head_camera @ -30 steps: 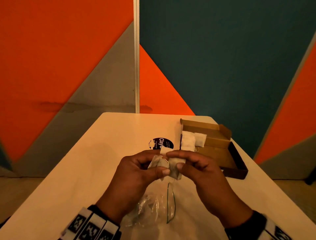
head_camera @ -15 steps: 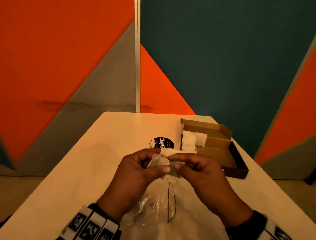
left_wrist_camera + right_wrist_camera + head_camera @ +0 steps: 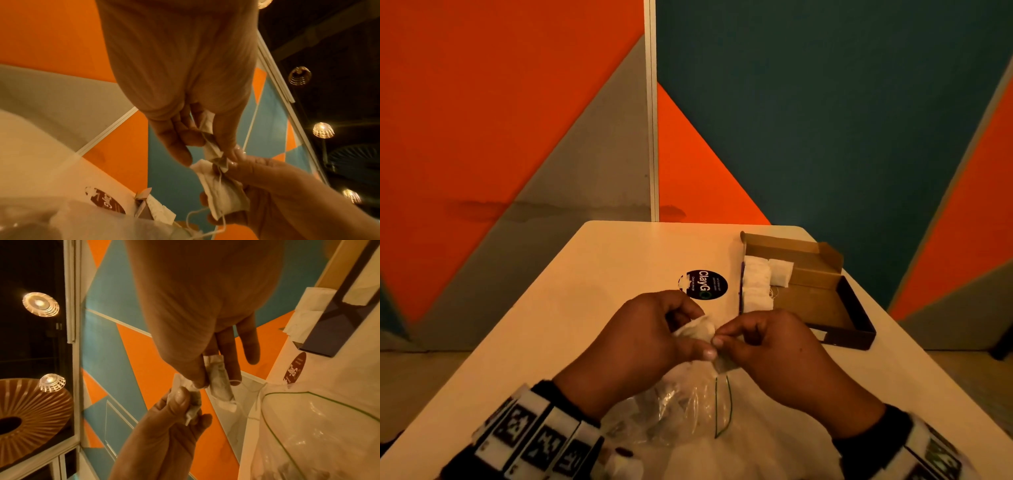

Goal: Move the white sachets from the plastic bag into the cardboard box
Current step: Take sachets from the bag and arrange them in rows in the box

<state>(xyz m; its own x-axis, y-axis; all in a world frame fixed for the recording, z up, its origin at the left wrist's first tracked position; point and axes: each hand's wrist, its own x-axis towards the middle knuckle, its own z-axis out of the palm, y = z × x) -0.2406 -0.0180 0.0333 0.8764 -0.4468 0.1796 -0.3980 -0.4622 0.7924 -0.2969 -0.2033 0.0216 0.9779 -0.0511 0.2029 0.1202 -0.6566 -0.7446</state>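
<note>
Both hands meet above the mouth of the clear plastic bag (image 3: pixel 688 404), which lies on the table in front of me. My left hand (image 3: pixel 700 334) pinches a crumpled white sachet (image 3: pixel 697 329) between thumb and fingers. My right hand (image 3: pixel 726 337) pinches a second sachet (image 3: pixel 218 378) right beside it, and the two sachets touch. A thin string hangs from the right hand's sachet (image 3: pixel 222 186). The open cardboard box (image 3: pixel 822 301) lies to the right on the table with white sachets (image 3: pixel 756 284) along its left side.
A round dark ClayGo sticker (image 3: pixel 702 285) is on the table (image 3: pixel 585 308) just beyond my hands, left of the box. The table's right edge runs close behind the box. Orange, grey and teal wall panels stand past the far edge.
The hands have stayed together over the bag. The sachet that stuck up between them a second ago now sits lower, mostly covered by the fingers.
</note>
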